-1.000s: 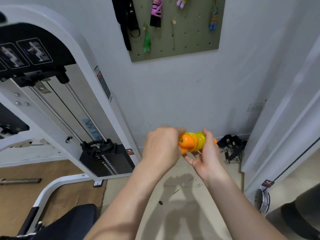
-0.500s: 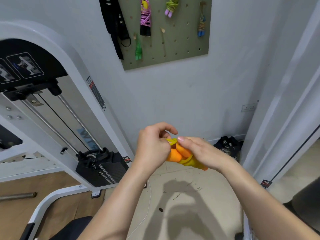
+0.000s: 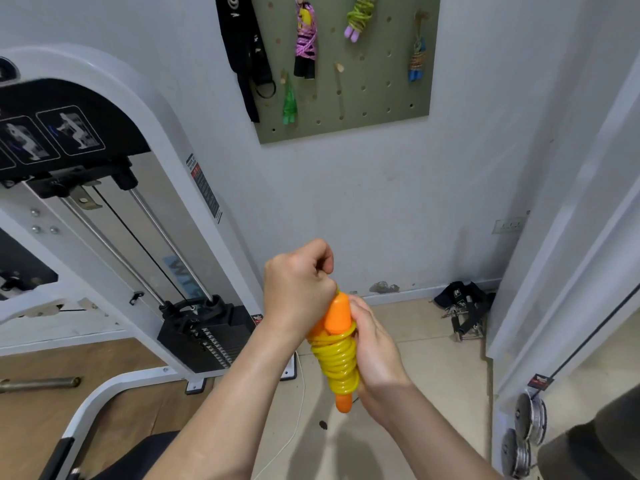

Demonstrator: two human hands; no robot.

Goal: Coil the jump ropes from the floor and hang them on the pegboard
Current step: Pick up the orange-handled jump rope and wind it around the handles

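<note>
Cable machine (image 3: 104,209) is standing at left, pegboard (image 3: 381,109) is hanging on the wall (image 3: 346,209), and below it the right hand (image 3: 375,351) is gripping with curled fingers (image 3: 358,308), and the left hand (image 3: 298,292) is pinching at its top end, the yellow jump rope (image 3: 339,362) coiled on 2 orange handles (image 3: 337,317)

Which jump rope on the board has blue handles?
The rightmost rope on the pegboard: its handles are blue. The pink rope has black handles, and the green rope has lilac ones.

The left hand (image 3: 298,289) and the right hand (image 3: 374,348) are bare, with both forearms uncovered as far as they show.
</note>
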